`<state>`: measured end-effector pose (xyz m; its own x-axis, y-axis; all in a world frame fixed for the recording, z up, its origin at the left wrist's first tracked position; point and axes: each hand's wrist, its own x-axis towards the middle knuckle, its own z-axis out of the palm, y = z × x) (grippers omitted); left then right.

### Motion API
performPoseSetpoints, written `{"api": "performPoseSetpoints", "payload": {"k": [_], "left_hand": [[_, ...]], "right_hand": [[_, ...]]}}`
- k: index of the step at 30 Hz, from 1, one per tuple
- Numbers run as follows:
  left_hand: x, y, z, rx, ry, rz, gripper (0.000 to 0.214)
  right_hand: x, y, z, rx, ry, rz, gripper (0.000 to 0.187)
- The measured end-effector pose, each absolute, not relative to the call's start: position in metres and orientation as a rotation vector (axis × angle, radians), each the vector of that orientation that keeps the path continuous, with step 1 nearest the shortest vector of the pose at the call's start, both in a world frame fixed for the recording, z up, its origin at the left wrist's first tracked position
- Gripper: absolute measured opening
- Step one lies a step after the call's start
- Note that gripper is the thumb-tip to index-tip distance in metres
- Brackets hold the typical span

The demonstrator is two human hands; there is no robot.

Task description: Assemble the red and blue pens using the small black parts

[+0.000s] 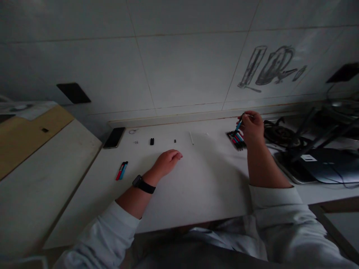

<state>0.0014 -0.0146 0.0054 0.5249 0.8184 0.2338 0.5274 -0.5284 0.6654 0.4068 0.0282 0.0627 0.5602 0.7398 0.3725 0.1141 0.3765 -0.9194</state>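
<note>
My right hand pinches a blue marker, held at a slant over a row of red, blue and black markers at the table's right. Whether its tip touches the row I cannot make out. My left hand, a dark watch on its wrist, rests mid-table with fingers curled together and nothing visible in them. To its left, a red marker and a blue marker lie side by side. Beyond it are a small black object, a tiny dark piece and a thin white stick.
A phone lies at the back left, near a coiled white cable and small bits. A black router with raised antennas and dark cables crowds the right. The tiled wall bounds the back.
</note>
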Motion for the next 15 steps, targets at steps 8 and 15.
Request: {"api": "performPoseSetpoints", "payload": {"k": [8,15], "left_hand": [[0.000,-0.015,0.008,2.256,1.084,0.720,0.029],[0.000,-0.013,0.005,2.262,1.093,0.706,0.028]], "right_hand": [[0.415,0.031,0.035,-1.887,-1.487,0.141,0.023],[0.409,0.036,0.027,-2.066,-1.729,-0.059,0.028]]}}
